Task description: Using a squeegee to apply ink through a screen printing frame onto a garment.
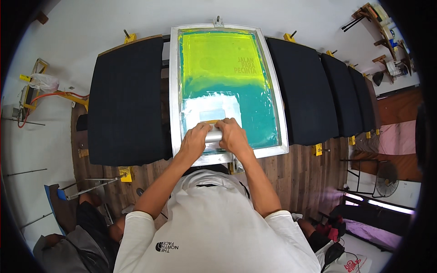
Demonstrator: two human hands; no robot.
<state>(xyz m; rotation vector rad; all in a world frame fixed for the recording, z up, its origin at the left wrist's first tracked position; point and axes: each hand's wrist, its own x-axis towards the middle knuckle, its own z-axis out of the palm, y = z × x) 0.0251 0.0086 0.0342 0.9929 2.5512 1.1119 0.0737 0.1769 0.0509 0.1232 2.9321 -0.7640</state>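
Observation:
A screen-printing frame (175, 82) with a silver metal rim lies in front of me. Its mesh (207, 54) is yellow-green on the far half and teal on the near half, with lettering at the right. White ink (193, 108) is spread over the near left part, around a paler rectangle. Near the frame's close edge I grip a squeegee (213, 136) with a silver body and a yellowish edge. My left hand (195, 140) is closed around its left end, my right hand (232, 135) around its right end. Most fingertips are hidden.
Black cloth-covered boards stand left (127, 100) and right (302, 91) of the frame, with yellow clamps (317, 149) along the row. A hose (54, 94) hangs at far left. People sit behind on both sides, one in a grey shirt (75, 248). A fan (387, 178) stands right.

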